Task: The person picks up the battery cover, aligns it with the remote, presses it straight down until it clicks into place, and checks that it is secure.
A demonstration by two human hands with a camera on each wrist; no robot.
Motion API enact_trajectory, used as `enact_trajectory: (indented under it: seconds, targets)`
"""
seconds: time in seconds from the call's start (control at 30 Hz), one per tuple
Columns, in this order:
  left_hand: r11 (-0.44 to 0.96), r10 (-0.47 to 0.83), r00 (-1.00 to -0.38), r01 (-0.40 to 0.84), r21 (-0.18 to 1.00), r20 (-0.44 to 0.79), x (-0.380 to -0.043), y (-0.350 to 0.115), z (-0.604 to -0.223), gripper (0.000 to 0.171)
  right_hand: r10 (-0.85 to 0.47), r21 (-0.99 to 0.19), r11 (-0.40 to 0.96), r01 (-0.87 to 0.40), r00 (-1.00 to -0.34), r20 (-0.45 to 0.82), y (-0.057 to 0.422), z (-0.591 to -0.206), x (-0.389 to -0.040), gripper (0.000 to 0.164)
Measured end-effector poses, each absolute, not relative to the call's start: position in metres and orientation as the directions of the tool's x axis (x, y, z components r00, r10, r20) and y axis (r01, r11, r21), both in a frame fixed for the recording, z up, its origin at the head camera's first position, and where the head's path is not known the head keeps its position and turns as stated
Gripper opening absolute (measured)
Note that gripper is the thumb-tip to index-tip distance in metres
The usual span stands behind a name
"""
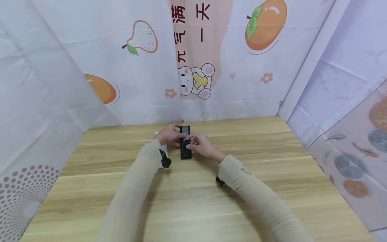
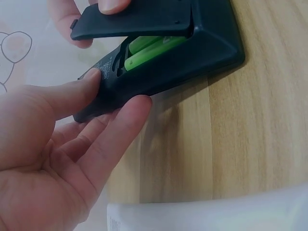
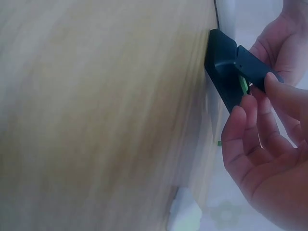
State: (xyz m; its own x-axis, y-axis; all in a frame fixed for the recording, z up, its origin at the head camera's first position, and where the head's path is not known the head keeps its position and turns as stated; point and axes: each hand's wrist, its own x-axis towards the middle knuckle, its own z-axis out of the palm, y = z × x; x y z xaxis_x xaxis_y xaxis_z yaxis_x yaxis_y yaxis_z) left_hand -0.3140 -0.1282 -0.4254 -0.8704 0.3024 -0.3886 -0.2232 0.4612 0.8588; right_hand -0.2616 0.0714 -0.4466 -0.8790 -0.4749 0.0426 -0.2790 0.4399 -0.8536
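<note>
A narrow black device (image 1: 185, 129) sits at the back of the table with its battery side up. Green batteries (image 2: 154, 52) show inside its compartment. My left hand (image 1: 170, 134) grips the device's far end, thumb on the back face and fingers along the side. Over the batteries, the black battery cover (image 2: 134, 20) is tilted up, its one end at the compartment's edge by the thick end of the device. My right hand (image 1: 204, 145) pinches the raised end of that cover (image 3: 255, 68) between thumb and fingers.
A flat white item (image 1: 164, 148) lies on the table under my left wrist. In the right wrist view, a small white object (image 3: 185, 211) rests near the table's edge. Printed curtains (image 1: 145, 67) hang right behind the wooden table (image 1: 193, 201).
</note>
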Motion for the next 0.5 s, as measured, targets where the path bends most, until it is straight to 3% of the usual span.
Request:
enact_trajectory:
  seconds: [0.5]
  targets:
    - [0.44, 0.329, -0.866, -0.211, 0.873, -0.376, -0.3135, -0.125, -0.4232, 0.058, -0.468, -0.801, 0.513, -0.309, -0.883, 0.04, 0.0694, -0.4505, -0.2638, 0.027]
